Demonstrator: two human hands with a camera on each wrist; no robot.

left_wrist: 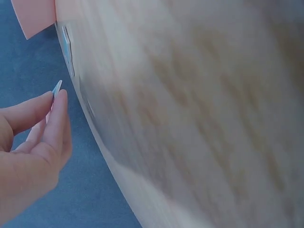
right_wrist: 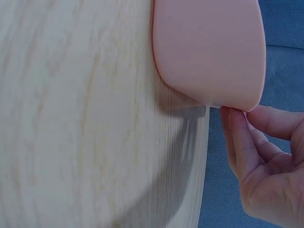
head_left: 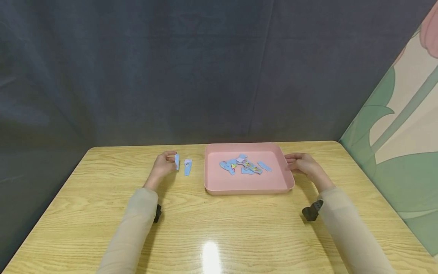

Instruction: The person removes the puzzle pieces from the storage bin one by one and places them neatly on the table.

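Note:
My left hand pinches a thin light-blue puzzle piece between thumb and fingertips, above the table left of the tray. In the left wrist view the piece shows nearly edge-on. Just right of that hand, another blue piece with a pale end lies flat on the wood. A shallow pink tray holds several light-blue, patterned pieces, some overlapping. At the tray's right side my right hand holds its rim; the right wrist view shows thumb and fingers of this hand pinching the edge.
The wooden table ends at a dark curtain behind the tray. A wall with painted leaves and flowers borders the right side. Black wrist cameras hang beneath both sleeves.

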